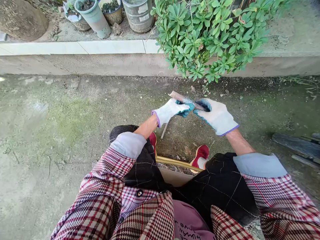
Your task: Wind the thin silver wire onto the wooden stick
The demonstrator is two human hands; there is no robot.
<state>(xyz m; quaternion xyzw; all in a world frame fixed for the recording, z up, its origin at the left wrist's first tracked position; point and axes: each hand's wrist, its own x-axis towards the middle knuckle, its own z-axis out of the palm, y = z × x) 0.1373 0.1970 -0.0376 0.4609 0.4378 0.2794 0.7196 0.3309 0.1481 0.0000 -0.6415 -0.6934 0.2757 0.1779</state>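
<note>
My left hand (172,111), in a white knitted glove with a teal coated palm, is closed around a slim brownish piece with a pale bristly patch, which looks like a wire brush (175,96). Its flat end sticks out up and to the left. My right hand (216,115), gloved alike, pinches a grey-brown end (199,106) between thumb and fingers, close beside the left fingertips. Whether this belongs to the same piece I cannot tell. A thin stick (164,130) shows below my left hand; its upper end is hidden.
Beyond the hands runs a low concrete ledge (100,64) with white tile edging. Pots (96,20) stand on it, and a leafy bush (200,40) overhangs it. Dark planks (297,145) lie at right. A yellowish bar (177,163) crosses between my red shoes (202,152).
</note>
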